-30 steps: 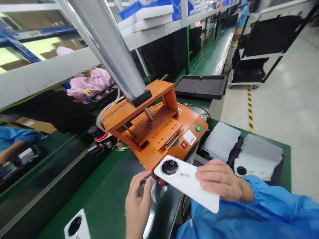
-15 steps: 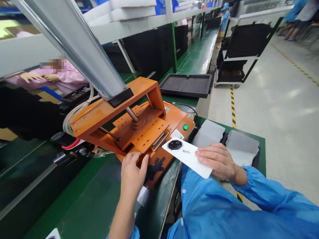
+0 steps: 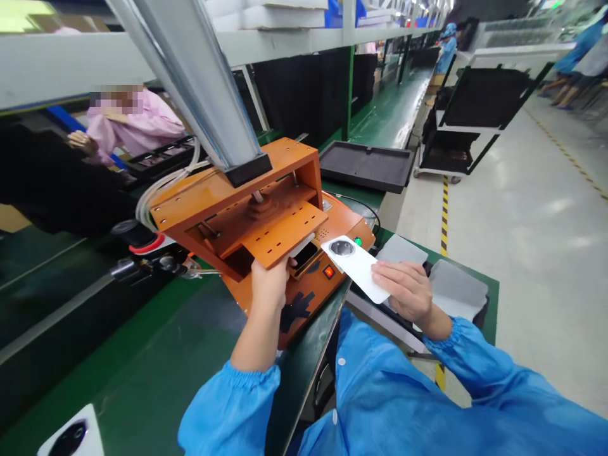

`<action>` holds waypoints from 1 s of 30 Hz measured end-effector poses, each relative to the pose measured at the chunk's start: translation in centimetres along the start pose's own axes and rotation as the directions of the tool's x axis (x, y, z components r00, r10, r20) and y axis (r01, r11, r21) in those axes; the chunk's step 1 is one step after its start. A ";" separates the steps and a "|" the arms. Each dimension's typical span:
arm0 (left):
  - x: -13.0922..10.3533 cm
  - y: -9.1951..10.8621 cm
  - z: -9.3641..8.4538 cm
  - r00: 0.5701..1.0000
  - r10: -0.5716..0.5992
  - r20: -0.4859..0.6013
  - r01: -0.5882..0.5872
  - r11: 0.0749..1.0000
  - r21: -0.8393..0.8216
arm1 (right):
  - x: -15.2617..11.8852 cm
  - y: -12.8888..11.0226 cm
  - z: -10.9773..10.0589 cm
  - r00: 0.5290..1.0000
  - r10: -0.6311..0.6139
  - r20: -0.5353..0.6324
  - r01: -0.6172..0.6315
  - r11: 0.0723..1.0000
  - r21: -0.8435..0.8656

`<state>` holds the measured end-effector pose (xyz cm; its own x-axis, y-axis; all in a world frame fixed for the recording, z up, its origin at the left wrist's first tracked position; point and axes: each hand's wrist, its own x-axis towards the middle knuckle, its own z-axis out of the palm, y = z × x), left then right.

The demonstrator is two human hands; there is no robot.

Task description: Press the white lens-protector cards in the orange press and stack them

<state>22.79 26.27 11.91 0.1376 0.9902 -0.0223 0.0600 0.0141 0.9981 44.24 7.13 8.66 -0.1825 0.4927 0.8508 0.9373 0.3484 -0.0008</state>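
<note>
My right hand [image 3: 403,288] grips the lower end of a white phone back cover [image 3: 365,272], thumb beneath and fingers on top. Its round camera window points away from me, towards the orange press [image 3: 280,244]. My left hand [image 3: 270,285] reaches in under the raised orange press plate [image 3: 289,234], which hides most of its fingers. Just right of those fingertips, a dark flat piece [image 3: 306,255] lies in the press bed. Whether my left hand holds that piece cannot be made out.
Another white back cover [image 3: 90,437] lies on the green bench at lower left. Stacked translucent sheets [image 3: 456,285] lie to the right, a black tray [image 3: 365,166] behind the press. A black-and-red knob [image 3: 137,237] stands left of it. A person in pink [image 3: 137,120] sits across the bench.
The press plate has risen, uncovering more of the bed. My left hand has moved from the press's front edge in under the plate. The right hand still holds the back cover.
</note>
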 end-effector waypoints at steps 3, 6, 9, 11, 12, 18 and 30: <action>-0.4 0.4 0.6 0.998 -0.029 -0.063 0.021 0.994 -0.111 | 0.5 1.2 2.4 0.999 0.023 -0.032 -0.023 1.000 -0.006; -4.2 0.0 -1.2 0.997 -0.077 -0.019 0.073 0.988 -0.135 | 1.9 2.4 5.2 0.997 0.043 -0.065 -0.041 0.999 0.034; -10.6 -1.2 -4.4 0.993 -0.120 -0.018 0.119 0.991 -0.060 | 4.2 3.0 8.1 0.999 -0.012 -0.031 0.016 0.991 0.134; -14.7 -2.0 -6.5 0.987 -0.157 -0.046 0.160 0.985 0.066 | 6.0 3.2 10.1 0.997 -0.079 0.023 0.074 0.981 0.179; -16.3 -2.3 -7.4 0.983 -0.179 -0.047 0.184 0.974 0.129 | 6.9 3.3 11.1 0.992 -0.115 0.059 0.101 0.976 0.195; -20.7 -4.2 -9.6 0.978 -0.197 0.069 0.167 0.935 0.313 | 10.6 3.6 15.0 0.894 -0.205 0.399 0.107 0.961 0.254; -19.3 -6.8 -10.4 0.945 0.128 0.300 -0.245 0.886 0.394 | 13.1 3.4 13.2 0.774 -0.287 0.565 0.116 0.941 0.319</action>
<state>9.41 8.55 6.17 0.4342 0.8963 0.0899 0.4089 -0.2851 0.8669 41.10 25.25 12.89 -0.5781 0.7315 0.3617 0.7656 0.6395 -0.0698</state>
